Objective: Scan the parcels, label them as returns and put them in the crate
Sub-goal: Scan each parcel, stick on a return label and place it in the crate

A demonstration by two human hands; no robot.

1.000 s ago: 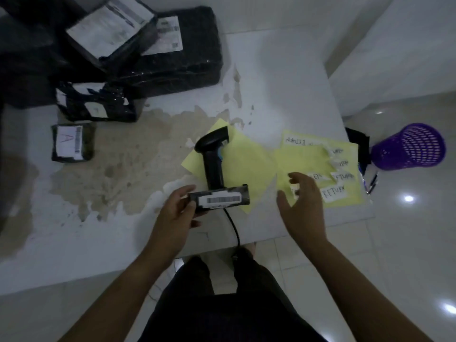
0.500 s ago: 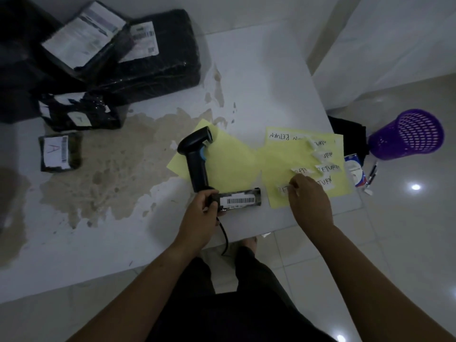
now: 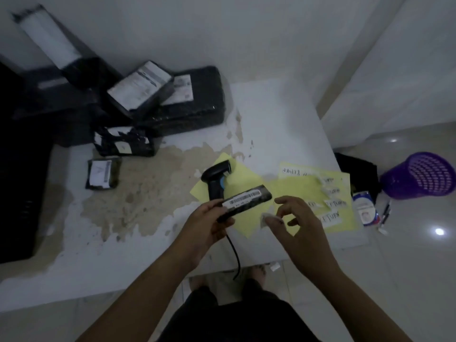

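– Black slim parcel (image 3: 246,201) is up off the table (image 3: 271,119) in the left hand (image 3: 209,224), fingers wrapped round its near end, barcode strip facing up. Scanner (image 3: 217,180) is lying on the yellow paper (image 3: 246,174) just behind it with nobody holding it, so I'd guess the scan on this 1 is done?

– Looks that way to me. Right hand (image 3: 299,225) has a little white label (image 3: 267,219) pinched at the fingertips, other fingers spread, just right of the parcel and not on it yet. So labelling is the step in hand, crate comes after.

– How much is left though?

– Plenty imo. At least 4 more parcels (image 3: 197,112) are piled far left on the table, and a few RETURN labels (image 3: 332,203) sit on the yellow sheet (image 3: 296,191) at the right.

– And the crate?

– Dark boxy thing (image 3: 22,183) at the left edge might be it, too dark to tell what's inside. Purple basket (image 3: 419,177) on the floor at the right is tipped over, can't make out anything in it.
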